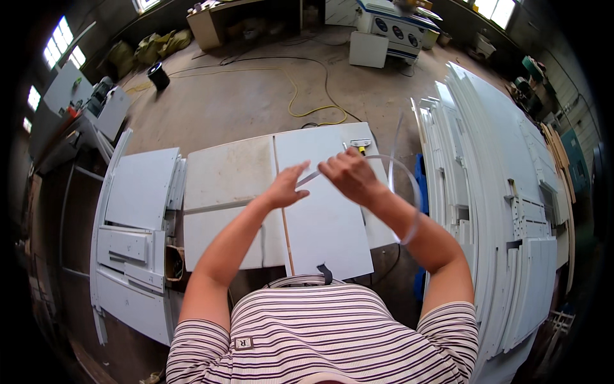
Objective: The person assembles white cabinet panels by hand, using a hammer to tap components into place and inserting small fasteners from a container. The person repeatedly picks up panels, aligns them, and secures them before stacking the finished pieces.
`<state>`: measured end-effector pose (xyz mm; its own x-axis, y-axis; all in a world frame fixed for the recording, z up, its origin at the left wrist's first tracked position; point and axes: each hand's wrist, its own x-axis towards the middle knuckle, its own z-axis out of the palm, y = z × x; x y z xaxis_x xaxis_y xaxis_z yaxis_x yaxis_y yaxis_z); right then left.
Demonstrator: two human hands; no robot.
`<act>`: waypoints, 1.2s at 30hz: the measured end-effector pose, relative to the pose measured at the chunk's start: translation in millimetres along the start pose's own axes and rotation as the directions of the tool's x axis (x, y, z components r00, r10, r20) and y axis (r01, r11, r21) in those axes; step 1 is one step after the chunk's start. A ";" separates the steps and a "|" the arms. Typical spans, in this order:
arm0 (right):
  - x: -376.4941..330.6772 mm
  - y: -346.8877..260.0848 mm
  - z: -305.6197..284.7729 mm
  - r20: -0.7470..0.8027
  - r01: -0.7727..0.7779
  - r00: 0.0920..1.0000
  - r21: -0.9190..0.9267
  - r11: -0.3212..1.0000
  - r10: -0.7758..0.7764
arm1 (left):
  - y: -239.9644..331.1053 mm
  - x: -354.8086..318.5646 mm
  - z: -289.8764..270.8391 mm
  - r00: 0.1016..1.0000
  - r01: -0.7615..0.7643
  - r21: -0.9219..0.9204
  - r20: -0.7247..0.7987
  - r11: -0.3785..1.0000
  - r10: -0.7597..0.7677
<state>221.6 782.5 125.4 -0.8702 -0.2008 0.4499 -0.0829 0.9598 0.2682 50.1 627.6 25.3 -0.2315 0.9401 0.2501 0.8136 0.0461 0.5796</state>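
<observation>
A thin, whitish flexible strip (410, 182) curls from my right hand (348, 174) out past my right forearm in a loose loop. My right hand is closed round the strip above a white panel (329, 224). The strip's short free end points toward my left hand (286, 185). That hand is open, thumb and fingers apart on either side of the strip's end; whether it touches it, I cannot tell. Beyond my right hand, a small hand tool with a metal head and yellow part (361, 146) lies near the panel's far edge.
Under the panel is a worktable with a worn pale top (230, 166). White boards are stacked at the left (142, 192) and in a tall row at the right (492, 160). A yellow hose (294, 96) and dark cables cross the floor. A cabinet-like machine (393, 29) stands at the back.
</observation>
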 end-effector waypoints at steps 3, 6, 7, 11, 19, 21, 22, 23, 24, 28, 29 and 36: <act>-36.4 16.4 2.4 0.033 -0.158 0.986 -0.089 0.983 0.161 | 38.3 24.7 -4.8 0.967 0.254 -0.456 0.106 0.853 -0.232; -102.7 69.1 8.0 -0.027 -0.401 0.916 0.000 0.916 0.401 | 74.1 25.5 -76.6 0.954 0.234 -0.664 0.016 0.710 -0.299; -121.4 77.6 10.5 -0.066 -0.452 0.890 0.013 0.892 0.452 | 79.8 22.4 -95.8 0.941 0.219 -0.686 -0.040 0.694 -0.337; -164.5 84.7 43.7 -0.165 -0.603 0.779 0.070 0.795 0.605 | 69.0 -4.4 -164.6 0.784 -0.081 -0.828 -0.398 0.556 -0.477; -181.4 81.7 129.4 -0.081 -0.834 0.326 0.444 0.327 0.942 | 104.9 -69.2 -265.0 0.709 -0.224 -0.720 -0.583 0.656 -0.398; -177.3 79.5 148.1 0.082 -0.786 0.203 0.608 0.113 0.976 | 121.4 -69.4 -256.0 0.708 -0.161 -0.687 -0.581 0.708 -0.402; -179.4 75.4 163.5 0.035 -0.774 0.168 0.623 0.110 0.985 | 128.4 -69.0 -249.6 0.709 -0.131 -0.670 -0.579 0.731 -0.403; -185.9 73.1 183.7 -0.018 -0.761 0.126 0.639 0.109 0.992 | 132.7 -68.0 -244.0 0.729 -0.124 -0.662 -0.566 0.739 -0.385; -179.8 68.3 192.6 -0.060 -0.743 0.095 0.660 0.111 0.994 | 136.0 -70.5 -239.6 0.732 -0.093 -0.651 -0.558 0.753 -0.391; -183.9 53.7 226.5 -0.040 -0.848 0.115 0.516 0.119 0.993 | 148.3 -72.6 -223.9 0.736 -0.003 -0.610 -0.538 0.792 -0.411; -180.3 48.1 231.6 -0.005 -0.842 0.095 0.533 0.083 0.995 | 147.8 -75.9 -222.8 0.738 0.004 -0.604 -0.536 0.797 -0.411; -179.4 2.5 276.7 0.174 -0.815 0.007 0.571 -0.096 0.985 | 158.0 -66.3 -211.4 0.762 0.079 -0.572 -0.494 0.816 -0.420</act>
<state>243.1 875.2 -190.4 -0.1720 0.9779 0.1186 0.4397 0.1840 -0.8791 81.3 501.1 264.2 -0.7813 0.5299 0.3299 0.3405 -0.0811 0.9367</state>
